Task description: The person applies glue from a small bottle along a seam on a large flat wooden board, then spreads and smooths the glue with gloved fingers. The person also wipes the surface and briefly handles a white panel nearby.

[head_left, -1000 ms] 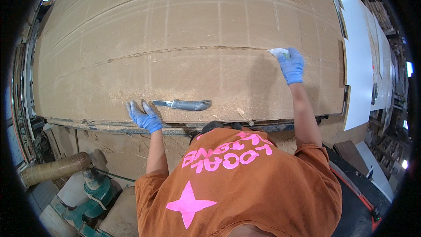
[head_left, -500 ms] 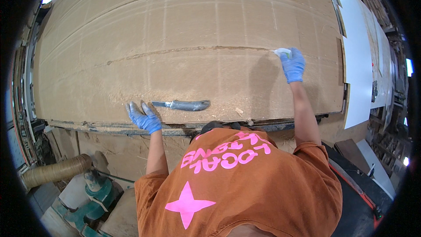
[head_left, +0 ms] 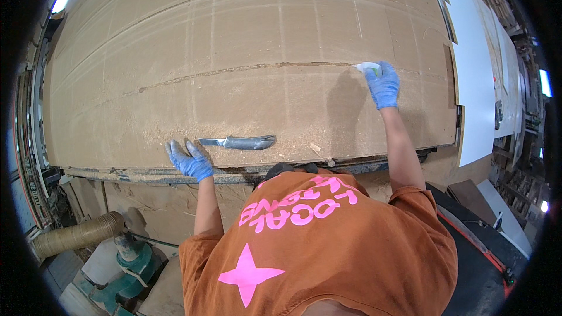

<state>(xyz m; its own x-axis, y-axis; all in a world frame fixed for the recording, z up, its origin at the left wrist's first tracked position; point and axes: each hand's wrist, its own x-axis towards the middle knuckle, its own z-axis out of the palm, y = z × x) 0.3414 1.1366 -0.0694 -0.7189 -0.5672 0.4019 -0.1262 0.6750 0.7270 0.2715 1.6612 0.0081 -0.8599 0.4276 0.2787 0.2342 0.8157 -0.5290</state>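
Note:
A small white squeeze bottle [head_left: 369, 68] with a pointed nozzle is gripped in my right hand [head_left: 383, 86], which wears a blue glove. Its tip points left, at the right end of a dark, rough groove [head_left: 310, 64] that runs across the brown board [head_left: 246, 102]. My left hand [head_left: 190, 161], in a dusty blue glove, rests at the board's near edge with its fingers spread and nothing in them. Just to the right of those fingers lies a utility knife [head_left: 249, 141] with a grey handle, blade pointing left.
Sawdust and small chips [head_left: 316, 149] are scattered along the near part of the board. White panels [head_left: 473, 88] stand out beyond its right edge. At the lower left are a ribbed hose [head_left: 79, 231] and a green machine [head_left: 132, 278].
The picture has shifted slightly. The bottle's nozzle has moved a little left along the groove, with my right hand still around it. My left hand and the knife stay in place.

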